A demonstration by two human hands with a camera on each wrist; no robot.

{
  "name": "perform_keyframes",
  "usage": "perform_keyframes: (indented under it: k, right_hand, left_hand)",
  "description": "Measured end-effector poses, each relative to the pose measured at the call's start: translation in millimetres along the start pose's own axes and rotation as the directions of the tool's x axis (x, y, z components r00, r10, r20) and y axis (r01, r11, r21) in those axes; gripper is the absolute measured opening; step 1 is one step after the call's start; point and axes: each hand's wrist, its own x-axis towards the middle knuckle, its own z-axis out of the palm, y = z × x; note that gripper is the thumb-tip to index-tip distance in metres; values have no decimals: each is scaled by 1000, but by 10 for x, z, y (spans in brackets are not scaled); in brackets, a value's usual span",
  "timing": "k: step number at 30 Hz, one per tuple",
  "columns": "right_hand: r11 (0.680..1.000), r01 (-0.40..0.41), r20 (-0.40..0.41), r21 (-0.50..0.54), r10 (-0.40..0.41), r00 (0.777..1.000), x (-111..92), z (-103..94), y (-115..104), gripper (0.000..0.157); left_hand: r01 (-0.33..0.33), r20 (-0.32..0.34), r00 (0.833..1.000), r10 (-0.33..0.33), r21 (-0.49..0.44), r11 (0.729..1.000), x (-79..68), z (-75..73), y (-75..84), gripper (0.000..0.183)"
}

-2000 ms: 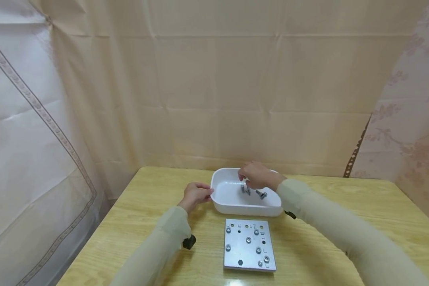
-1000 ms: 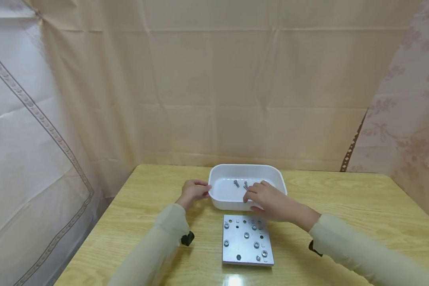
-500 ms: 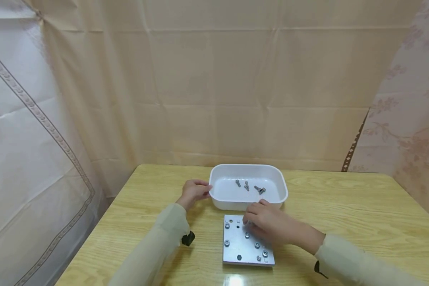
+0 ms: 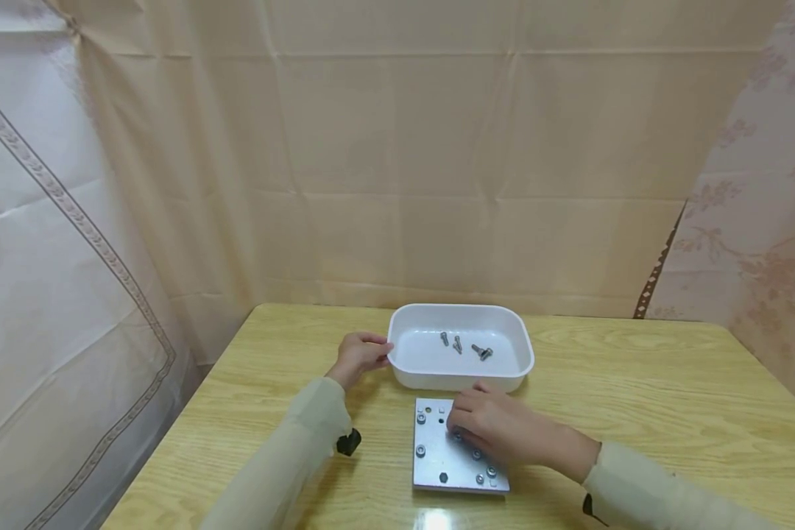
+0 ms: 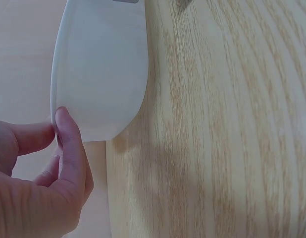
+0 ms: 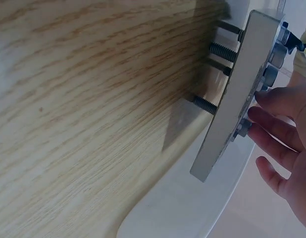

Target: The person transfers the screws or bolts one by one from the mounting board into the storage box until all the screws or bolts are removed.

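Note:
My left hand pinches the left rim of a white plastic tray, thumb and fingertips on either side of its wall. Inside the tray lie several loose metal bolts. In front of it is a silver metal plate with holes and bolts in it. My right hand is over the plate's upper right part, fingers curled at a bolt head. That bolt is hidden by the hand in the head view. Threaded bolt ends stick out under the plate in the right wrist view.
Everything stands on a wood-grain table. A beige curtain hangs close behind its far edge, with pale patterned cloth at the left. The tray stands just beyond the plate's far edge.
My right hand has moved from inside the tray toward me, down onto the plate. A bolt in the tray has shifted slightly right. My left hand stays at the rim.

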Motion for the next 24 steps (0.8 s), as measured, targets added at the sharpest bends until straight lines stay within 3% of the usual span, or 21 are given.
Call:
perform_keyframes:
  k: [10, 24]
  right_hand:
    - [999, -30, 85, 31, 27, 996, 24, -38, -67, 13]
    - [999, -23, 86, 26, 21, 996, 34, -51, -71, 9]
  left_hand:
    - [9, -1, 1000, -9, 3, 1000, -16, -11, -1, 28]
    - [8, -6, 1000, -8, -4, 1000, -23, 0, -15, 28]
